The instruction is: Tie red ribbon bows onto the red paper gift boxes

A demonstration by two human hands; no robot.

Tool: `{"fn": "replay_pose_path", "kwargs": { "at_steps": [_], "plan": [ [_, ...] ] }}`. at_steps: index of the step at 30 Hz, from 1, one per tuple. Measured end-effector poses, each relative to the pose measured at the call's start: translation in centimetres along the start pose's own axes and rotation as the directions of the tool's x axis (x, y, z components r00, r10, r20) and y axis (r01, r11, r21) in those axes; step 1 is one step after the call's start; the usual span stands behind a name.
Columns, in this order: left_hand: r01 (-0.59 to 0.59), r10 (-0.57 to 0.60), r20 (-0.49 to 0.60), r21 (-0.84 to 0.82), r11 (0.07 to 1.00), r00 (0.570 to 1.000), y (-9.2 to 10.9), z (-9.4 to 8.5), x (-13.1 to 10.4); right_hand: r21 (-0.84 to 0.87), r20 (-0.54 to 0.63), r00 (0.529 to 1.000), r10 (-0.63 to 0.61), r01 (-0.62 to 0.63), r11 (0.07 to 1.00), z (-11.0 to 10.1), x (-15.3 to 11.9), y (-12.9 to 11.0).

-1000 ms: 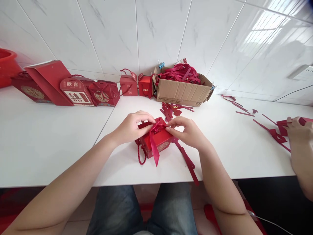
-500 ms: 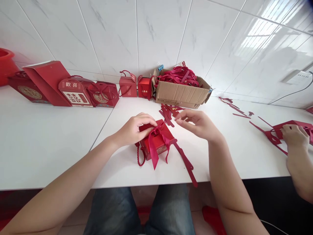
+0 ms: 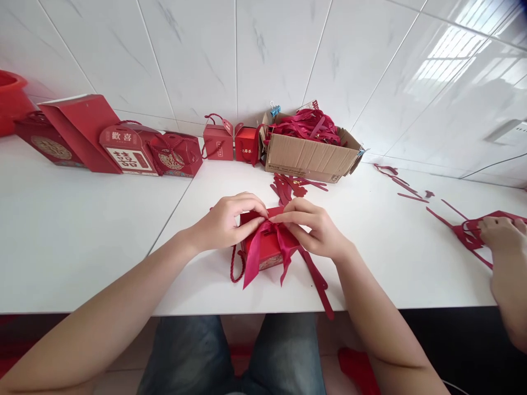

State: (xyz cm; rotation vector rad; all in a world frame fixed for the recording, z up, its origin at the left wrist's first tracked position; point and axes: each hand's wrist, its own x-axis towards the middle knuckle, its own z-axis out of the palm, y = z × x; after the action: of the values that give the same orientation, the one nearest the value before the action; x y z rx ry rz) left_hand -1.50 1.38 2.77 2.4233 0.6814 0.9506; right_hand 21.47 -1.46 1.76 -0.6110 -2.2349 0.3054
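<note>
A small red box [image 3: 269, 247] lies on the white table near its front edge, with a twisted cord handle at its left. A dark pink ribbon [image 3: 254, 249] is tied in a bow on top, its tails hanging over the near side. My left hand [image 3: 228, 222] pinches the bow's left part. From the right, my right hand [image 3: 315, 227] pinches the ribbon at the knot, its fingertips close to those of my left hand. A dark red strip [image 3: 319, 277] sticks out at the box's right.
Behind, a cardboard box [image 3: 310, 159] holds ribbons, with red strips [image 3: 288, 189] before it. Red gift boxes [image 3: 129, 151] line the wall at left. Another person's hand [image 3: 502, 233] touches a red item at far right.
My right hand has moved left and down to the bow and closed on the ribbon. The bow's tails have shifted. The view has tilted slightly.
</note>
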Motion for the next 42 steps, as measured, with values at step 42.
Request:
{"fn": "replay_pose_path", "kwargs": {
  "at_steps": [42],
  "plan": [
    [0.268, -0.274, 0.003, -0.206, 0.941, 0.962, -0.4, 0.0, 0.3, -0.040, -0.010, 0.997, 0.076, -0.076, 0.996, 0.4, -0.5, -0.9]
  ]
}}
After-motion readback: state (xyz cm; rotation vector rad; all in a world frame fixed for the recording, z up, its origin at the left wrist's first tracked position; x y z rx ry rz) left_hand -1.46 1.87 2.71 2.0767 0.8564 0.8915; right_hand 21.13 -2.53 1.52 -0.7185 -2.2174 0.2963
